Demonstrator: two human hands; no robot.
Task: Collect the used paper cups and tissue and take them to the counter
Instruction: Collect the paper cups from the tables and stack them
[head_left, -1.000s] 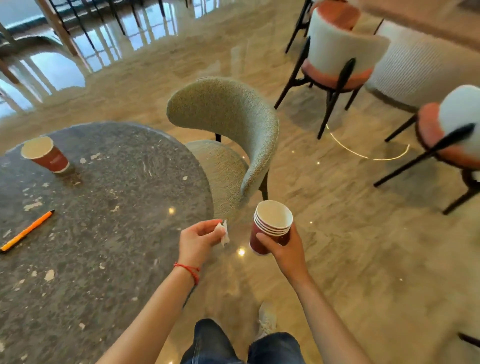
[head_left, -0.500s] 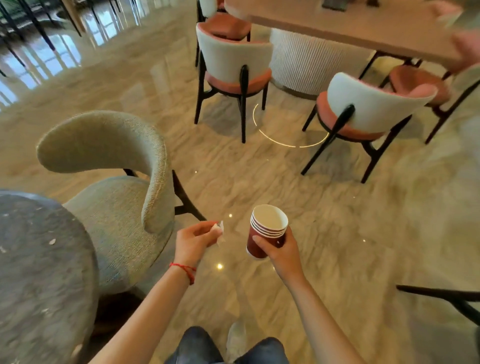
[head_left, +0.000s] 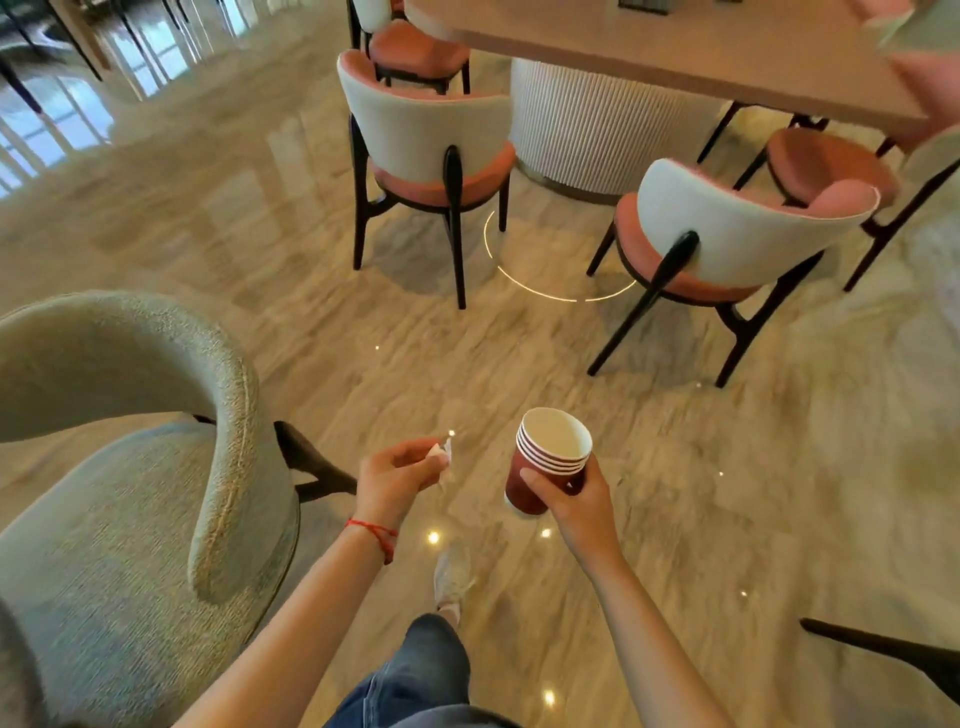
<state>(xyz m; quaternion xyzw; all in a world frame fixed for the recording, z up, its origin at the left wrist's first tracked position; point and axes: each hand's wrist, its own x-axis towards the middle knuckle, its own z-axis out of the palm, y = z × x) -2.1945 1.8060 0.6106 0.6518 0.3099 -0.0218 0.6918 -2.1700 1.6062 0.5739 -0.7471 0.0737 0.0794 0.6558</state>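
A polished marble floor (head_left: 322, 249) fills most of what I see. At the top, a long table (head_left: 675, 47) stands on a ribbed white base (head_left: 587, 135), with pink-seated, white-backed chairs (head_left: 431, 130) drawn up near it. Beside my left arm curves a grey-green armchair (head_left: 130, 467).

My right hand (head_left: 576, 499) is wrapped around a stack of cups (head_left: 545, 462), held in the air over the floor, tilted a little with the mouth toward the upper right. The stack is dark red outside and cream-white inside, and the rolled white rims sit one just under another; I count about four. The top cup looks empty as far as I can see into it.

My left hand (head_left: 395, 478), with a red string (head_left: 376, 532) at the wrist, pinches a small crumpled white tissue (head_left: 444, 454) between thumb and fingertips, just left of the cups and not touching them.

Below, my jeans (head_left: 421, 675) and one pale shoe (head_left: 452, 577) show.
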